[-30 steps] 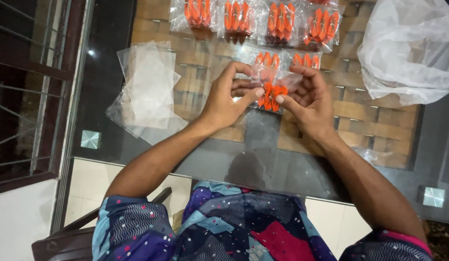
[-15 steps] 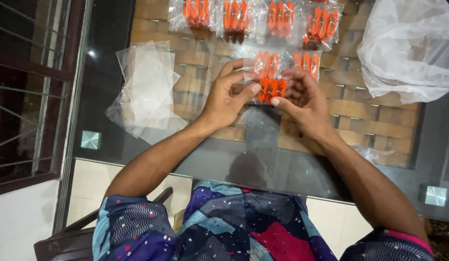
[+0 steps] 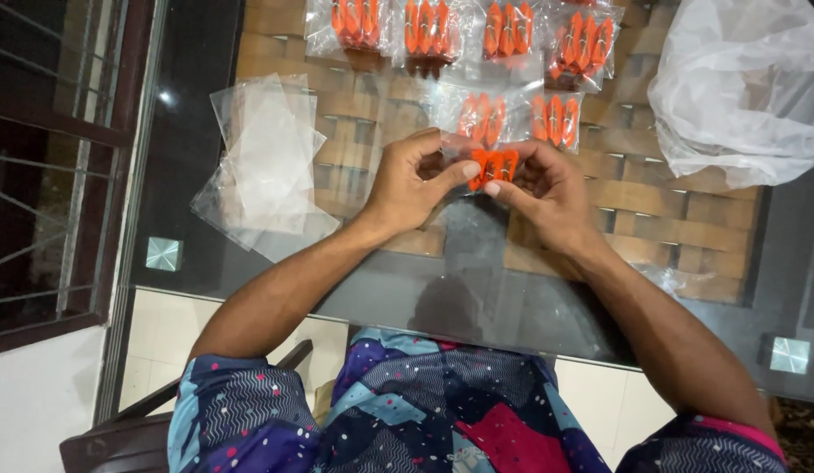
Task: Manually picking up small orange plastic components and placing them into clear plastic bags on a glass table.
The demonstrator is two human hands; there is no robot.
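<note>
Window bars (image 3: 48, 166) are showing at the far left, beyond the edge of the glass-topped table (image 3: 188, 123). Next along, a loose stack of empty clear bags (image 3: 262, 162) is lying flat on the glass, well apart from the hands. The left hand (image 3: 407, 184) is curling inward just right of that stack, its thumb pressing against the small bunch of orange clips (image 3: 493, 165), so its grip is closing on them from the left. The clips are being held just above the table, between both hands, inside a thin clear bag whose edges are hard to make out. The right hand (image 3: 547, 188) is meeting them from the other side, its thumb and fingers pinching the same bunch, so that grip is also closing on the clips.

Just beyond the hands, two filled bags of orange clips (image 3: 516, 118) are lying side by side on the woven brown surface under the glass. Farther back, a row of four filled bags (image 3: 472, 31) is running along the top edge. At the far right, a large crumpled white plastic bag (image 3: 744, 83) is resting on the table, well apart from the hands. A patterned garment (image 3: 424, 412) is filling the bottom of the view.
</note>
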